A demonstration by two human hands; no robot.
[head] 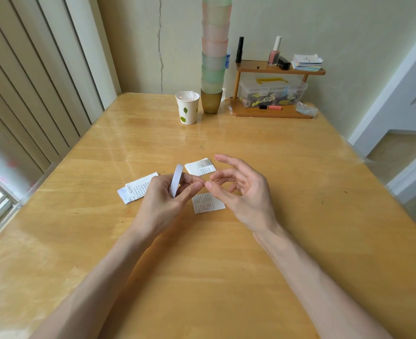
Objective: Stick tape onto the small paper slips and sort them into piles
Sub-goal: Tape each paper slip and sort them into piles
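Note:
My left hand (164,199) grips a white roll of tape (176,180), held on edge above the wooden table (287,241). My right hand (241,192) is close beside it; its thumb and forefinger pinch together at the left thumb's tip, seemingly on the tape's end, which is too small to see clearly. The other right fingers are spread. A pile of printed paper slips (137,188) lies left of my left hand. Another small pile (200,167) lies behind the hands. A single printed slip (207,204) lies flat under the hands.
At the table's far edge stand a paper cup (187,107), a tall stack of coloured cups (214,57), and a wooden shelf (273,94) with a clear storage box, bottles and cards. A window and blinds are on the left.

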